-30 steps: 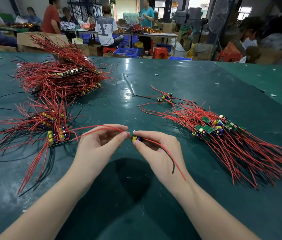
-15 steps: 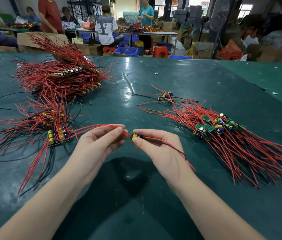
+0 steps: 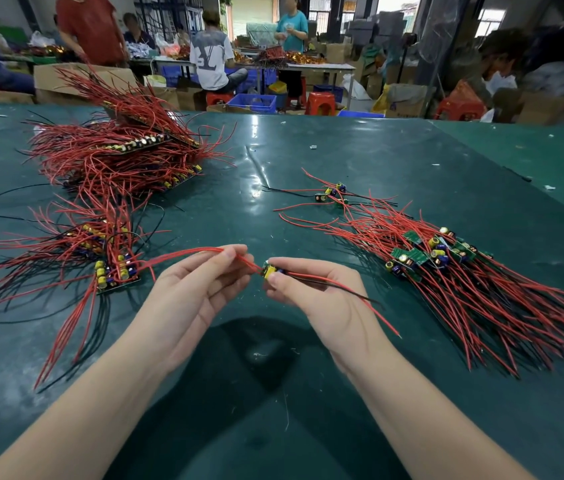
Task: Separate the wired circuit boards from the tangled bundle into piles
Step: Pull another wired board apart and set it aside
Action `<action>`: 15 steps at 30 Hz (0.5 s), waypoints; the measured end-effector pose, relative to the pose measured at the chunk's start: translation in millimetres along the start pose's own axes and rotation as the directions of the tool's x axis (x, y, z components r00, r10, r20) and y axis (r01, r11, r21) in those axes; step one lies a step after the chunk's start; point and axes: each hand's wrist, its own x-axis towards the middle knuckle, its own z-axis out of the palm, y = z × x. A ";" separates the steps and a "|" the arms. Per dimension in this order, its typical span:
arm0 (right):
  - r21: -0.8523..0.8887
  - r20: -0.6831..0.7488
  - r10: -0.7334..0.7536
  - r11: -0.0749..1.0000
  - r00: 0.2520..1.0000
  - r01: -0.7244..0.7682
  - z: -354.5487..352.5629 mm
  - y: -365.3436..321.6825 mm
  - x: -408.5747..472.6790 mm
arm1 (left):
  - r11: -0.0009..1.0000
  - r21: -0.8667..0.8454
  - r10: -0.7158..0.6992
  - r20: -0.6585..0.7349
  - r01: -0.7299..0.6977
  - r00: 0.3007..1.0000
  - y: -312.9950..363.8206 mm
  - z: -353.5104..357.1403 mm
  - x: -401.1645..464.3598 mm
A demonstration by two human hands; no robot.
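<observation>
While the right hand [image 3: 322,292] pinches a small board [image 3: 272,270] between thumb and forefinger, its grip closed tight on the yellow-capped part, the left hand [image 3: 200,289] pinches the red wire [image 3: 200,252] that runs out of the board's left side. That wire stretches leftward toward the near bundle [image 3: 100,258], a tangle of red and black leads with yellow capacitors on a board at its edge. A second red lead and a black one trail from the board across the back of the right hand and end just above the table [image 3: 308,150]. Both hands are held near each other above the dark green surface, fingertips almost meeting at the board.

To the right lies a pile [image 3: 446,268] of sorted boards, green faces and capacitors bunched at its upper end, red wires fanning toward the lower right. A couple of loose boards [image 3: 332,194] sit just beyond it. At far left a big heap [image 3: 124,157] of wired boards rises well apart from the hands. Behind the table, people [image 3: 211,60] work at benches among cardboard boxes [image 3: 65,81], blue crates [image 3: 252,102] and red stools [image 3: 322,102].
</observation>
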 end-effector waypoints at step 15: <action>0.100 -0.001 0.071 0.992 0.997 -0.071 -3.5 -0.7 0.7 | 0.997 -0.051 0.052 -0.073 -0.055 0.996 0.3 -1.6 1.7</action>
